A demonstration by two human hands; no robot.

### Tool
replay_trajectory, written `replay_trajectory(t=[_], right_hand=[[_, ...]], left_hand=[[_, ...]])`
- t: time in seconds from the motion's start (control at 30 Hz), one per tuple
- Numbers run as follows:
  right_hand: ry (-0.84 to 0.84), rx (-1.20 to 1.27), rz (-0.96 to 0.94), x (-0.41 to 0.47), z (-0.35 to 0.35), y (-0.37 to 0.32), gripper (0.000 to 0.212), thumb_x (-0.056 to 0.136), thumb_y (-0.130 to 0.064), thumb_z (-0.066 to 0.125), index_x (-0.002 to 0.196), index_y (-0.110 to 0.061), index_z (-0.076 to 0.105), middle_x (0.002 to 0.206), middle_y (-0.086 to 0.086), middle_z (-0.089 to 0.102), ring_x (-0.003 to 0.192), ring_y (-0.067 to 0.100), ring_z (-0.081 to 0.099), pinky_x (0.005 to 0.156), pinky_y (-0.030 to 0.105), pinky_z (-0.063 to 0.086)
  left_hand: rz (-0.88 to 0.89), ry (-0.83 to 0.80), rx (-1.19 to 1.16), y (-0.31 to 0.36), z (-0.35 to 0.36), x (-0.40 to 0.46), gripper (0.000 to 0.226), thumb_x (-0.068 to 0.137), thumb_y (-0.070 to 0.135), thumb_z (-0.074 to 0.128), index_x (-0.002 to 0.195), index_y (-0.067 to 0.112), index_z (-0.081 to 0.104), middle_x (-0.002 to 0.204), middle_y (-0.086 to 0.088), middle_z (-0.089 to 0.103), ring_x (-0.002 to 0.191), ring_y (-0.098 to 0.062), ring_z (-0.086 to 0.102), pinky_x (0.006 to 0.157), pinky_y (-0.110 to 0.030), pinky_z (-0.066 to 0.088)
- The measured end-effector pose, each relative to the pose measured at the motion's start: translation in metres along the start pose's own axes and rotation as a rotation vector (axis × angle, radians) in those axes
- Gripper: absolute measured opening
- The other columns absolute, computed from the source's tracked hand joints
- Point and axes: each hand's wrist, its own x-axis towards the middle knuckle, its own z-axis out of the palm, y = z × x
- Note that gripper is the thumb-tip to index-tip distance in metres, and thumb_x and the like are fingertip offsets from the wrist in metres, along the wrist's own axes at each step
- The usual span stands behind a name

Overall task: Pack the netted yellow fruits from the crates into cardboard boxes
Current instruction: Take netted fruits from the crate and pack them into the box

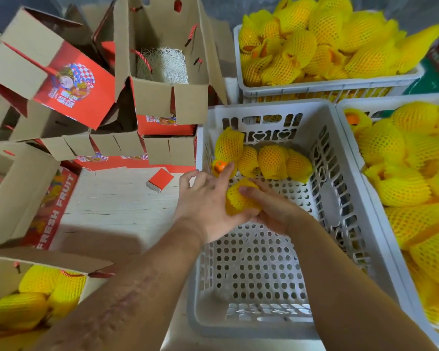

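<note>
Bright, even light fills the room, soft shadows pooling under the forearms, while the wide lens bends the edges and blurs the far-right crate.

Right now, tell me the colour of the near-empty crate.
Light grey crate, clearest in the head view.
</note>
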Motion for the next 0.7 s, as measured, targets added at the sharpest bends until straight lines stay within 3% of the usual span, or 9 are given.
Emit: replay_trajectory(t=[0.03,0.13,0.2,0.27,0.33,0.4,0.5,0.63,0.7], right_hand=[[-0.059,0.025,0.009,0.001,0.004,0.000,0.050,0.091,-0.046,0.072,0.137,-0.031,0.058,0.131,0.003,0.069,0.120,0.030,0.064,0.104,0.053,0.049],[-0.119,0.029,0.051,0.003,0.011,-0.004,0.074,0.083,-0.068,0.068,0.139,-0.021,0.059,0.121,0.011,0.063,0.098,0.033,0.059,0.082,0.042,0.050],[-0.050,0.017,0.064,0.005,0.007,-0.005,0.067,0.088,-0.072,0.060,0.134,-0.023,0.063,0.119,0.010,0.069,0.102,0.032,0.064,0.084,0.044,0.054],[0.218,-0.009,0.005,0.012,0.003,-0.010,0.052,0.091,-0.061,0.060,0.122,-0.019,0.069,0.110,0.008,0.075,0.101,0.026,0.070,0.086,0.044,0.055],[0.612,-0.289,-0.090,0.029,-0.005,-0.022,0.045,0.089,-0.048,0.057,0.122,-0.017,0.065,0.105,0.012,0.071,0.093,0.021,0.066,0.080,0.041,0.053],[0.790,-0.738,-0.118,0.051,-0.019,-0.035,0.059,0.089,-0.040,0.054,0.145,-0.024,0.047,0.139,0.009,0.057,0.124,0.029,0.054,0.102,0.049,0.046],[0.711,-1.186,-0.028,0.075,-0.040,-0.043,0.075,0.091,-0.034,0.059,0.158,-0.027,0.023,0.167,0.009,0.017,0.150,0.043,0.018,0.116,0.056,0.028],[0.733,-1.242,-0.100,0.090,-0.059,-0.035,0.060,0.093,-0.031,0.066,0.143,-0.010,0.040,0.152,0.017,0.031,0.137,0.043,0.037,0.107,0.052,0.040],[0.793,-1.174,-0.073,0.093,-0.063,-0.029,0.078,0.086,-0.038,0.075,0.145,-0.008,0.035,0.147,0.019,0.036,0.135,0.042,0.039,0.108,0.051,0.039]], left_hand=[[0.014,-0.015,0.067,-0.001,0.000,0.000,0.102,0.077,0.097,0.016,0.154,0.032,0.032,0.114,0.010,0.069,0.127,-0.013,0.042,0.111,-0.045,0.016],[0.030,-0.016,0.160,-0.002,0.002,0.001,0.084,0.079,0.090,0.029,0.133,0.030,0.054,0.099,0.009,0.070,0.123,-0.013,0.042,0.113,-0.047,0.016],[0.023,0.008,0.139,-0.003,0.005,0.002,0.083,0.079,0.089,0.029,0.128,0.029,0.057,0.096,0.008,0.069,0.123,-0.012,0.044,0.112,-0.046,0.016],[0.017,0.053,0.086,-0.004,0.007,0.002,0.082,0.076,0.090,0.031,0.125,0.029,0.058,0.095,0.008,0.067,0.121,-0.011,0.045,0.112,-0.046,0.016],[0.017,0.070,0.053,-0.005,0.007,0.001,0.080,0.075,0.088,0.034,0.123,0.030,0.058,0.094,0.008,0.067,0.120,-0.012,0.044,0.112,-0.046,0.016],[0.014,0.055,0.050,-0.005,0.007,0.000,0.079,0.075,0.086,0.034,0.126,0.030,0.056,0.096,0.008,0.068,0.121,-0.012,0.043,0.112,-0.046,0.016],[0.011,0.044,0.056,-0.005,0.007,0.001,0.078,0.077,0.085,0.032,0.127,0.029,0.054,0.097,0.008,0.069,0.121,-0.013,0.043,0.112,-0.047,0.016],[0.012,0.058,0.052,-0.005,0.009,0.001,0.078,0.078,0.085,0.032,0.127,0.029,0.054,0.099,0.009,0.069,0.120,-0.014,0.043,0.112,-0.046,0.018],[0.006,0.069,0.038,-0.005,0.009,0.002,0.078,0.078,0.085,0.032,0.127,0.029,0.054,0.099,0.009,0.069,0.120,-0.014,0.042,0.112,-0.046,0.018]])
